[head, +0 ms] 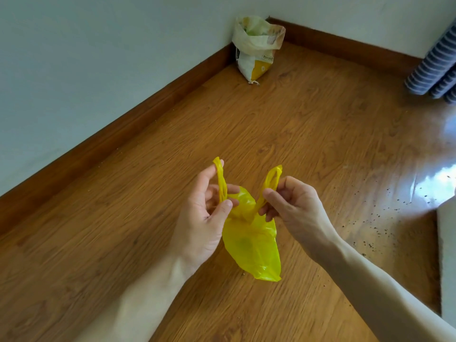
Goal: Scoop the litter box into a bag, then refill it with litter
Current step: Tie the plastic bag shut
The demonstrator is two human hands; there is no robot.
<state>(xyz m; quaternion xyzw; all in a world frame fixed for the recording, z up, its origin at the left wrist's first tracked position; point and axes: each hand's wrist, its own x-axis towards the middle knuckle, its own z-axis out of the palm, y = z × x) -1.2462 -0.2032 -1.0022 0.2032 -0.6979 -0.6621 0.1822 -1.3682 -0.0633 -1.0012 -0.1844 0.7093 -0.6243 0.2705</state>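
Yellow bag [251, 243] — handles between fingers [223, 211]

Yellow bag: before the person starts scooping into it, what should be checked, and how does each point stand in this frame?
1. Left hand holds one handle of the yellow bag: ok.
2. Right hand pinches the other handle: ok.
3. Bag mouth spread open: not ok, the film hangs collapsed.
4. Bag free of holes: cannot tell.
5. Litter sack within sight, upright in the corner, top open: ok.
6. Litter box and scoop in view: not ok, only scattered grains on the floor.
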